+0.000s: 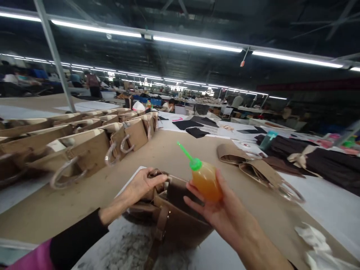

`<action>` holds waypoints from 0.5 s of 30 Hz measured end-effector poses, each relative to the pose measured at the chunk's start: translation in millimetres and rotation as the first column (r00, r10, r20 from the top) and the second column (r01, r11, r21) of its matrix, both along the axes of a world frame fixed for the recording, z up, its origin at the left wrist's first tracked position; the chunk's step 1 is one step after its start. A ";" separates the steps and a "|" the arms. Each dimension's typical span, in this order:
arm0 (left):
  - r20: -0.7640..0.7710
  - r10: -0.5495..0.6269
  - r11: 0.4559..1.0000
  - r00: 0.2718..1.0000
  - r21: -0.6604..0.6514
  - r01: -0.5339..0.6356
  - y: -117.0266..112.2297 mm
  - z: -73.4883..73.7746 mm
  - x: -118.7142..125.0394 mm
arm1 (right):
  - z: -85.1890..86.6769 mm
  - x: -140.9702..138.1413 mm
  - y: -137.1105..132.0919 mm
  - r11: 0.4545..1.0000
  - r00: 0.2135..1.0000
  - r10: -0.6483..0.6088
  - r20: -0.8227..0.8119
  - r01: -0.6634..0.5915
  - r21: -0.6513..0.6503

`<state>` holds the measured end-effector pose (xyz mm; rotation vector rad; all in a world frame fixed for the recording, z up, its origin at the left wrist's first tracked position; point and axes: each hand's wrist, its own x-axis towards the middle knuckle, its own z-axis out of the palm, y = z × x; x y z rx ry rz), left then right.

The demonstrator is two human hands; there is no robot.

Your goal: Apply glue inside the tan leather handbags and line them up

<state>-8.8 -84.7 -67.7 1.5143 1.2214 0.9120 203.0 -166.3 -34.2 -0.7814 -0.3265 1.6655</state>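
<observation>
Head view: left hand (139, 186) on bag (180, 217), right (222, 213) holding bottle (205, 181) (green-tipped).

Left forearm is covered by a matte black fabric sleeve (75, 232), adjoined toward the elbow by a magenta fabric sleeve (30, 258); left hand (142, 185) and right hand (213, 213) are bare.

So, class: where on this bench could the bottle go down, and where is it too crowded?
Tan board runs between the bag row and two flat bags, above the bottle. White sheet lies open between those flat bags and the crumpled cloth. The bag row and dark fabric are crowded.
</observation>
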 end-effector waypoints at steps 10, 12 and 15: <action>-0.650 0.115 0.991 0.751 0.128 -0.041 5.9 -0.1 1.6 | 2.7 -13.2 9.9 1.000 1.000 -0.011 0.020 0.011 -0.011; -0.687 0.106 0.993 0.719 0.109 -0.042 7.4 0.6 3.3 | 0.7 -13.1 9.8 1.000 1.000 0.009 0.009 -0.009 0.011; -0.673 0.120 0.992 0.729 0.108 -0.064 6.2 -4.7 2.6 | 0.1 -14.1 6.5 1.000 1.000 -0.010 0.005 0.010 0.022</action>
